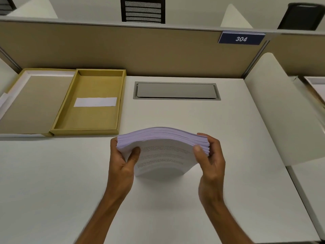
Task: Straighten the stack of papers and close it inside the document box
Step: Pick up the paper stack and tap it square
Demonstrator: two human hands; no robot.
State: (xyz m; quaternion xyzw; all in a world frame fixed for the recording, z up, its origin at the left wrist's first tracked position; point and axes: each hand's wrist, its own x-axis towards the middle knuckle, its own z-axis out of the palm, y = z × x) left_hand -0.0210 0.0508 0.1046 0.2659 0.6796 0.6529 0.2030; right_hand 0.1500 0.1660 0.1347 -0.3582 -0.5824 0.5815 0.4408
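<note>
A thick stack of white printed papers point(162, 152) stands on its lower edge on the white desk, bowed toward me. My left hand point(123, 159) grips its left side and my right hand point(210, 155) grips its right side, thumbs on the front sheet. The document box point(88, 101) lies open at the back left: a yellow-brown tray with a white label inside. Its lid point(33, 103) lies flat to the left of the tray, joined to it.
A grey cable hatch point(175, 90) is set into the desk point(52, 191) behind the papers. A tan partition point(123, 50) with a blue "304" sign point(241, 38) closes the back. A white divider point(284, 106) stands at the right.
</note>
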